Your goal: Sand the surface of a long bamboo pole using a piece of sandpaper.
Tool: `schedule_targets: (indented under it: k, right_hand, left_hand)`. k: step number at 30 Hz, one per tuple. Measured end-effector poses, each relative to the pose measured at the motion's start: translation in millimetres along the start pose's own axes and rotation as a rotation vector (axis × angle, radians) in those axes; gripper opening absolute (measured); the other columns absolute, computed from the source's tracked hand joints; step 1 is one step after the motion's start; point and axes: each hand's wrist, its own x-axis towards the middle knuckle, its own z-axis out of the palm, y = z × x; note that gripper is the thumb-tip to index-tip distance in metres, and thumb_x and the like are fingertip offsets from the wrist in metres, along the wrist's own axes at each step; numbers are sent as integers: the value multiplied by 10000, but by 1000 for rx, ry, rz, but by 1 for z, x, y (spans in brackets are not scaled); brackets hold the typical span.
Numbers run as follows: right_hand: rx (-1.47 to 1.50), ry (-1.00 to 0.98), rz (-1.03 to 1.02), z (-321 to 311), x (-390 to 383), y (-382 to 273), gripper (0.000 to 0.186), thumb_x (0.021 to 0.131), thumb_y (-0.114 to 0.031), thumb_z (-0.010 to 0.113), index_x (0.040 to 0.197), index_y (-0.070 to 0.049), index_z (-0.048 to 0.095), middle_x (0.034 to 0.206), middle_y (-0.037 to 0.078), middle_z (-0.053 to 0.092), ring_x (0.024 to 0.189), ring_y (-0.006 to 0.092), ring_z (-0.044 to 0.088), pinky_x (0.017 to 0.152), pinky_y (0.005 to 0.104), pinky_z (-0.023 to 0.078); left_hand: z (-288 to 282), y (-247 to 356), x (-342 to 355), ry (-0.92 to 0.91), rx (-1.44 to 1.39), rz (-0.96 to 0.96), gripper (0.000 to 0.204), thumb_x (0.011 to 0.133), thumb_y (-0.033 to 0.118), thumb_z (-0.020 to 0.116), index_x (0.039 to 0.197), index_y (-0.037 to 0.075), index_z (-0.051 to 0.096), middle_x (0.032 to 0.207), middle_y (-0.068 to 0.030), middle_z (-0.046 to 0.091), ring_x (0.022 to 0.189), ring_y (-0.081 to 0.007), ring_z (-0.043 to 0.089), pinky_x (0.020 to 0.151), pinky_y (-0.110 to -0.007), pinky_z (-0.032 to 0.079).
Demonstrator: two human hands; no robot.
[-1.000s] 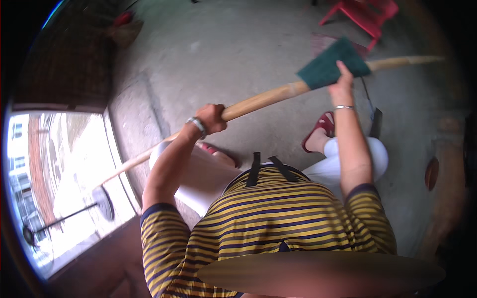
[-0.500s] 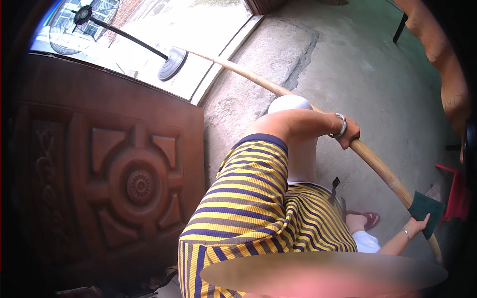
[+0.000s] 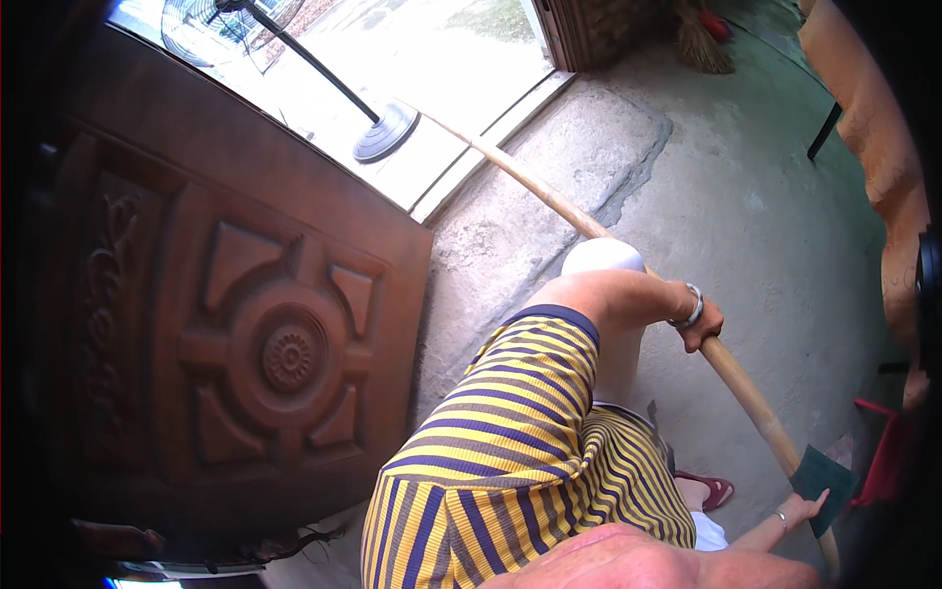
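Above concrete floor [image 3: 746, 236]: left hand [image 3: 703, 329] closed around pale pole [image 3: 738, 382]; right hand [image 3: 807, 508] pinching green sheet [image 3: 824, 476] against pole.

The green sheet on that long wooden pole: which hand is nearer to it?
Right. The right hand holds the green sheet against the wooden pole; the left hand grips the pole farther along, toward the standing fan, apart from the sheet.

On my left I observe a carved brown door [image 3: 289, 358] beside a bright, daylit doorway [image 3: 471, 64], where a pedestal fan [image 3: 386, 134] stands. Below me extends a grey concrete floor [image 3: 746, 255], cracked near the threshold [image 3: 535, 102].
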Motion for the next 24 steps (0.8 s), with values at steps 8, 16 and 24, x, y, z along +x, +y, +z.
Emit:
schedule_targets:
  k: [8, 16, 24]
  right_hand:
    - [-15, -162, 47, 41, -118, 64, 470, 753, -179, 685, 1177, -36, 544, 1146, 137, 590, 1039, 310, 561, 925, 457, 426]
    - [17, -75, 65, 7, -38, 24, 419, 761, -194, 657, 1136, -26, 577, 1121, 153, 603, 1009, 331, 581, 924, 467, 440]
    - [35, -107, 155, 33, -110, 45, 448, 768, -198, 675, 1180, -61, 563, 1193, 119, 579, 1069, 298, 560, 963, 434, 420]
  left_hand:
    - [-3, -1, -5, -31, -4, -35, 265, 618, 195, 640, 865, 106, 676, 785, -98, 659, 774, -276, 635, 685, -376, 497]
    - [3, 1, 2, -47, -2, -24, 275, 615, 194, 636, 872, 103, 672, 779, -96, 657, 767, -285, 633, 683, -381, 498]
    - [3, 2, 15, -20, 18, 28, 275, 614, 219, 634, 855, 92, 669, 789, -118, 661, 787, -303, 631, 709, -393, 503]
